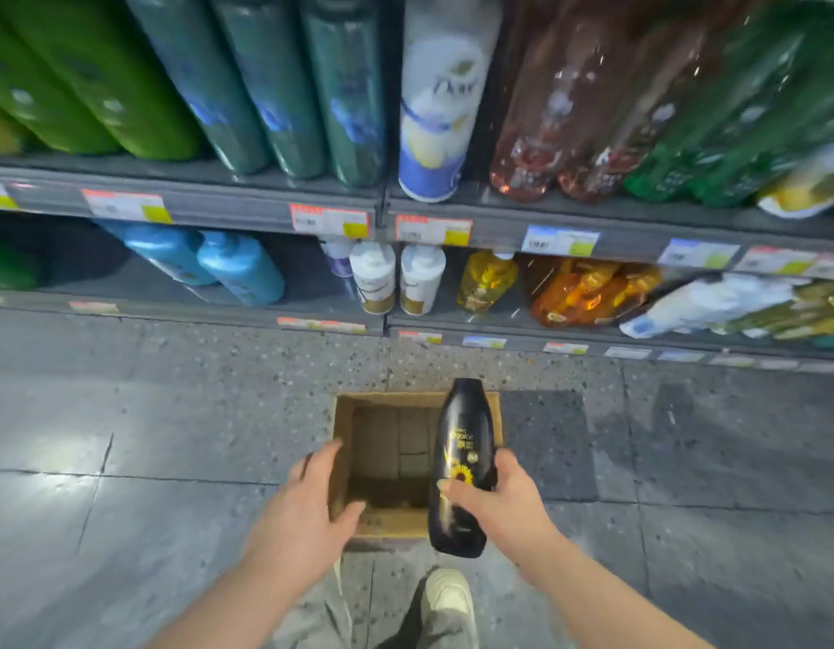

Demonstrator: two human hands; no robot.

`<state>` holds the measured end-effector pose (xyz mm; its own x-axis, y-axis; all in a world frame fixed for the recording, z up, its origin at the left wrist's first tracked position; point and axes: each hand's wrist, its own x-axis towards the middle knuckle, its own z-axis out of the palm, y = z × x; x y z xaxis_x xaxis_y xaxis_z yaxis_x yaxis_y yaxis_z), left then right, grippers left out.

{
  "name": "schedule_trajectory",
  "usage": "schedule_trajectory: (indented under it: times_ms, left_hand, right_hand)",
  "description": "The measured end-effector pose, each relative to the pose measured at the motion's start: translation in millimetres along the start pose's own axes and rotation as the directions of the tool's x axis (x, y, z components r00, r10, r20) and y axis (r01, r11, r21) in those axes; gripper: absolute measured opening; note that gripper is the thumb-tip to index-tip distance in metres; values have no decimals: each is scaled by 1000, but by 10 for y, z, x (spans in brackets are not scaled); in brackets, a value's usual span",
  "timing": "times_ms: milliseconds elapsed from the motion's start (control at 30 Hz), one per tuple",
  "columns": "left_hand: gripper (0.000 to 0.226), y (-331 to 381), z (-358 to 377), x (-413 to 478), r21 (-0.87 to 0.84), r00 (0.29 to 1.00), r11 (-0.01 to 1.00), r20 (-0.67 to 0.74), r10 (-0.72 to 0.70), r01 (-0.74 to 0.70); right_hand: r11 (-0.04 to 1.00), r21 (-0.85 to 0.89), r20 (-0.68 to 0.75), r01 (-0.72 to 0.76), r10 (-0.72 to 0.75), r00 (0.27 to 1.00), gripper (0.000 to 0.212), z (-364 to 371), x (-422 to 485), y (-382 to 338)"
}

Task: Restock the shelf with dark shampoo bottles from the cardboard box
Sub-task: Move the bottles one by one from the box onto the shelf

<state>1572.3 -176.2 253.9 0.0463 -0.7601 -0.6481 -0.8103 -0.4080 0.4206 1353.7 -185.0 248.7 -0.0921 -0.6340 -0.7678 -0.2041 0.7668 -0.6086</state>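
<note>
A dark shampoo bottle point(462, 456) with a yellow sunflower label hangs over the right side of an open cardboard box point(342, 442) on the floor. My right hand point(497, 501) is shut on the bottle's lower half, cap end pointing away from me. My left hand point(307, 508) hovers over the box's left wall with fingers spread and holds nothing. The box's visible inside shows only its cardboard bottom. The shelf point(246, 213) stands beyond the box, stocked with bottles.
Green, teal, white and brown bottles fill the upper shelf; blue bottles point(239, 267), white bottles point(373, 276) and orange bottles point(588, 292) sit on the lower one. A gap lies left of the blue bottles. My shoe point(447, 597) stands on grey floor tiles near the box.
</note>
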Motion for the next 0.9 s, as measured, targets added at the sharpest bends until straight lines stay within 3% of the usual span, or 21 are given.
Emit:
schedule_trajectory:
  times_ms: [200, 367, 567, 767, 900]
  left_hand:
    - [71, 477, -1039, -1152, -123, 982, 991, -190, 19, -43]
    - [75, 671, -1924, -1993, -157, 900, 983, -435, 15, -92]
    - [78, 546, -2914, -2854, -127, 726, 988, -687, -20, -93]
    - [72, 101, -3925, -3642, -60, 489, 998, -871, -36, -33]
    - [73, -540, -4571, -4013, -85, 398, 996, -915, -73, -14]
  right_hand:
    - [966, -34, 107, 257, -252, 962, 39, -133, -1323, -1243]
    - [850, -70, 202, 522, -501, 842, 43, 23, -2306, -2281]
    - [656, 2, 367, 755, -703, 609, 44, 491, -3235, -3278]
    - [520, 160, 486, 839, -781, 392, 35, 1277, -4045, -3996]
    - [472, 210, 555, 856, -779, 293, 42, 2074, -4451, -4368]
